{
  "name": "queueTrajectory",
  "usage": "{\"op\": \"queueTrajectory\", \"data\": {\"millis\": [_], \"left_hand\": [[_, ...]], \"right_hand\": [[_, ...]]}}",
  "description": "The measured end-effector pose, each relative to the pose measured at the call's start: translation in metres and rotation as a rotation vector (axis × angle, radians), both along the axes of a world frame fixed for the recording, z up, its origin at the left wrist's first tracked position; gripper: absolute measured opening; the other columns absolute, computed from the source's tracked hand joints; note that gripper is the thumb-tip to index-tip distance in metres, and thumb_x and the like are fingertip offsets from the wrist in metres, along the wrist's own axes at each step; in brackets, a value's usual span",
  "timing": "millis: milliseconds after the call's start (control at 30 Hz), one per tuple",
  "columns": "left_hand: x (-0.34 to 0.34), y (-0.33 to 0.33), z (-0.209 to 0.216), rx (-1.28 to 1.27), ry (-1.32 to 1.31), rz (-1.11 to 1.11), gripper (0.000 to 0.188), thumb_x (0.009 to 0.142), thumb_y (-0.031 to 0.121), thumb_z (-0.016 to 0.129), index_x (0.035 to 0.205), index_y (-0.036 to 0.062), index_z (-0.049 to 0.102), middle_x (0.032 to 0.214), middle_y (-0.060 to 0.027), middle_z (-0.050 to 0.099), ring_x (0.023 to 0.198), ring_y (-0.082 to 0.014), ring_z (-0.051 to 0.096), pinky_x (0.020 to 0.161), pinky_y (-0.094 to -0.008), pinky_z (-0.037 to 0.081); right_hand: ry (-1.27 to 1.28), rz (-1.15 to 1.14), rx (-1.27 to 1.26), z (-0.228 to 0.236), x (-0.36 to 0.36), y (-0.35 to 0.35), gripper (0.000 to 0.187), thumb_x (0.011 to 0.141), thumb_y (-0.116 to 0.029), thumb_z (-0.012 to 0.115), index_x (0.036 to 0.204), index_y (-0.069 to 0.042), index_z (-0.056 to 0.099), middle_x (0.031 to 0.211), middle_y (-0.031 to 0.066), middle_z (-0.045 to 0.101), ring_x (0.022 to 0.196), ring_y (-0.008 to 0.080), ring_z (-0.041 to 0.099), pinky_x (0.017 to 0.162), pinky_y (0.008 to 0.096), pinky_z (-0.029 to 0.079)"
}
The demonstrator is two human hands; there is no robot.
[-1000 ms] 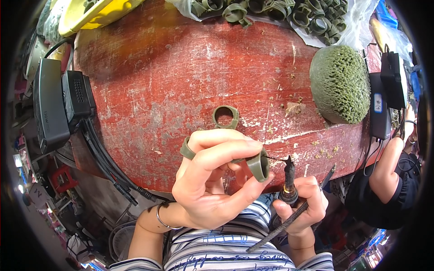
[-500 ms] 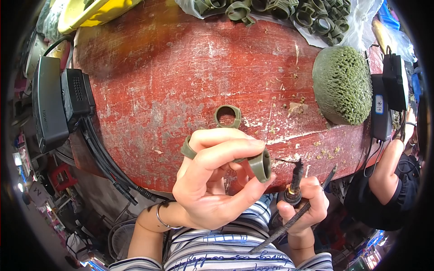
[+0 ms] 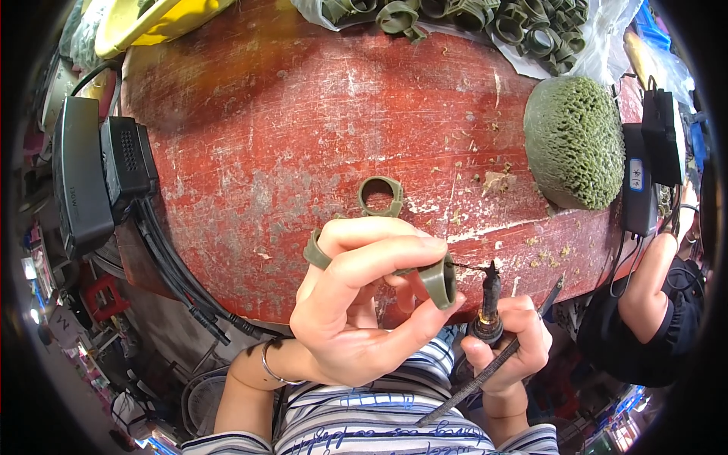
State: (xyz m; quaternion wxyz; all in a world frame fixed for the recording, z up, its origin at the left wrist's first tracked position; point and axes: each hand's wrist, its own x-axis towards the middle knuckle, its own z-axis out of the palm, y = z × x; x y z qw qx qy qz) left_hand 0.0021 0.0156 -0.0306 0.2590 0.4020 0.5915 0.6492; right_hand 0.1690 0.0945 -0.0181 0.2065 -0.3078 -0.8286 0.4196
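Observation:
Above my lap, my left hand (image 3: pixel 360 303) pinches a dark green ring (image 3: pixel 437 282) between thumb and fingers, its opening turned to the right. A second green ring (image 3: pixel 317 250) sits at the back of the same hand, partly hidden by the fingers. My right hand (image 3: pixel 516 337) grips a pen-like heated wax tool (image 3: pixel 491 303) with a blackened head. Its thin wire tip reaches the upper rim of the pinched ring. A slim rough file (image 3: pixel 474 388) also lies slantwise through my right hand. Just beyond my left fingers, another green ring (image 3: pixel 381 196) rests on the worn red table (image 3: pixel 303 152).
A rounded green block with a pitted face (image 3: pixel 580 144) stands at the right, with green crumbs nearby. Many green rings (image 3: pixel 523 30) lie on plastic at the far edge. Black power adapters (image 3: pixel 83 174) and cables flank the left; a yellow basin (image 3: pixel 152 26) is far left. Another person's arm (image 3: pixel 648 292) shows right.
My right hand has shifted the wax tool slightly left, bringing its wire tip from just right of the ring onto its rim. My left hand stays nearly still.

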Motion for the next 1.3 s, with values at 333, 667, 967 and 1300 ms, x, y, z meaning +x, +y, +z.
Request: {"op": "queueTrajectory", "data": {"millis": [333,667,967,1300], "left_hand": [[0.002,-0.001,-0.002,0.003,-0.007,0.013,0.048,0.064,-0.001,0.069,0.105,-0.0010,0.044,0.099,-0.0147,0.042,0.087,-0.0181,0.049,0.075,-0.0276,0.045],[0.001,0.000,0.000,0.003,-0.012,0.006,0.048,0.064,-0.001,0.069,0.105,-0.0008,0.044,0.100,-0.0143,0.041,0.087,-0.0177,0.049,0.074,-0.0275,0.045],[0.005,0.005,0.000,0.098,-0.101,0.101,0.043,0.063,-0.012,0.067,0.103,-0.0068,0.051,0.099,-0.0154,0.048,0.082,-0.0159,0.055,0.058,-0.0191,0.051],[0.003,0.000,-0.005,0.076,-0.106,-0.050,0.050,0.071,-0.011,0.059,0.112,0.0037,0.035,0.107,-0.0208,0.044,0.076,-0.0224,0.059,0.061,-0.0255,0.050]], "right_hand": [[0.010,0.002,0.010,-0.003,0.001,-0.001,0.037,0.061,-0.019,0.079,0.075,-0.001,0.050,0.071,0.0106,0.058,0.055,0.0179,0.058,0.045,0.0256,0.045],[0.018,-0.014,-0.008,-0.003,0.003,-0.002,0.037,0.061,-0.019,0.079,0.075,-0.001,0.051,0.070,0.0107,0.058,0.055,0.0180,0.058,0.046,0.0255,0.046],[0.017,0.006,0.011,-0.004,0.001,-0.001,0.037,0.061,-0.018,0.079,0.075,0.000,0.050,0.069,0.0107,0.058,0.056,0.0188,0.057,0.047,0.0261,0.046],[0.142,-0.416,-0.270,-0.012,0.017,-0.011,0.040,0.066,-0.028,0.073,0.074,0.002,0.048,0.066,0.0106,0.054,0.054,0.0139,0.051,0.050,0.0244,0.041]]}}
